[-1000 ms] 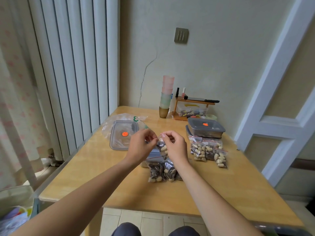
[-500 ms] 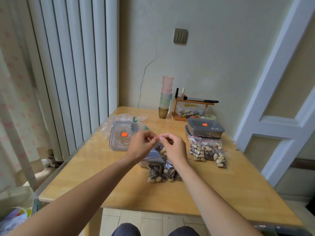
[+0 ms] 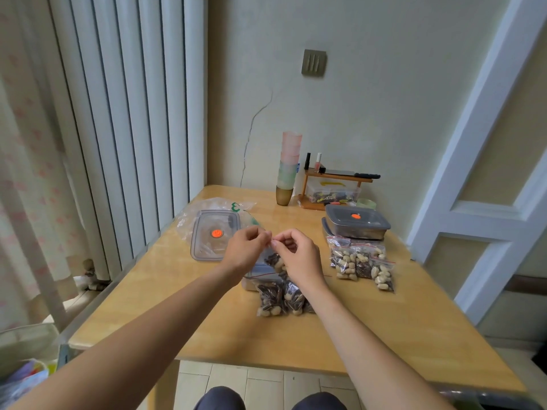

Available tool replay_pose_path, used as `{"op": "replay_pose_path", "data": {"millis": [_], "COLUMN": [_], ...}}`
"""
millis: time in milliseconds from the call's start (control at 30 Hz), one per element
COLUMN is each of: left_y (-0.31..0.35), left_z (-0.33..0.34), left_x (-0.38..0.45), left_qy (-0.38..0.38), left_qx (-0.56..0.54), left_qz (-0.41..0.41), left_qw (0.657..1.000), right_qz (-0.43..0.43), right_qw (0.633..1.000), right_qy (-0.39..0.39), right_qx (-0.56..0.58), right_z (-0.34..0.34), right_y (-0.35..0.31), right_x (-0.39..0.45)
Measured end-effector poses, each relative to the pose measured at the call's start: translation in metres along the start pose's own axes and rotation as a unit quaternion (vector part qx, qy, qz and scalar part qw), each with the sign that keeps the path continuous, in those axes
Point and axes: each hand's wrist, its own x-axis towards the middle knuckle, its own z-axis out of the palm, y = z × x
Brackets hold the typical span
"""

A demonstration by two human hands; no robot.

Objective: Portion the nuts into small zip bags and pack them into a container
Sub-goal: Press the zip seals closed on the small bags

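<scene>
Change: a second ago the two hands pinched the bag's top with a gap between them; now the fingertips have drawn together at its middle, which I read as the seal being pressed shut.
Meaning for task: this portion looks nearly closed, so it should soon join the filled bags; packing is not yet done.
Filled bags, near [image 3: 281, 300]: two or three small zip bags of dark seeds and pale nuts lie on the worktop [image 3: 370, 329], just below the hands.
Left hand [image 3: 245, 251]: thumb and fingers curled, pinching the top edge of the small bag [image 3: 275, 260].
Right hand [image 3: 299, 255]: likewise pinching the same top edge, its fingertips touching or nearly touching the left's.
Small bag: held up just above the worktop, hanging below the fingers over a clear tub [image 3: 260, 273]; dark seeds with a few pale nuts show through, though the hands hide most of it, so the seal itself cannot be judged.
Filled bags, right [image 3: 362, 266]: several more, red-striped at the top, lying overlapped.
Loose lid [image 3: 214, 233]: clear, orange spot, on a plastic wrapper to the left.
Grey container [image 3: 356, 224]: lidded, beyond the right-hand bags.
</scene>
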Motion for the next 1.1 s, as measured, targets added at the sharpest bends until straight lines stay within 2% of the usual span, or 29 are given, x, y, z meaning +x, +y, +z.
{"op": "replay_pose_path", "data": {"millis": [200,333,500,633,800,867,967,1033,1100], "left_y": [-0.001,0.003,0.009,0.013,0.017,0.014,0.009,0.004,0.002], "left_z": [0.005,0.008,-0.003,-0.006,-0.005,-0.009,-0.014,-0.013,-0.013], "left_x": [-0.006,-0.007,-0.006,-0.006,-0.003,-0.005,-0.01,-0.007,-0.004], "left_qy": [0.046,0.071,-0.008,-0.003,0.064,0.024,-0.073,-0.084,-0.062], "left_qx": [-0.005,-0.02,0.022,-0.033,-0.13,-0.098,-0.019,0.026,0.045], "left_qz": [0.019,0.003,-0.026,-0.055,-0.123,-0.086,-0.012,0.023,0.045], "left_qw": [0.999,0.997,0.999,0.998,0.982,0.991,0.997,0.996,0.996], "right_qz": [0.004,0.002,-0.02,-0.011,-0.006,-0.007,-0.013,-0.01,-0.003], "right_qw": [1.0,1.0,1.0,1.0,1.0,1.0,1.0,1.0,1.0], "right_qy": [-0.003,0.001,-0.017,-0.015,-0.012,-0.01,-0.012,-0.013,-0.011], "right_qx": [0.005,0.014,-0.006,-0.008,-0.015,-0.011,-0.011,-0.008,-0.004], "right_z": [0.002,0.004,-0.001,-0.002,0.0,-0.002,-0.004,-0.004,-0.004], "right_y": [-0.003,-0.006,-0.007,-0.008,-0.009,-0.007,-0.006,-0.006,-0.006], "right_x": [0.002,0.003,0.002,0.003,0.0,-0.001,0.0,0.001,0.0]}}
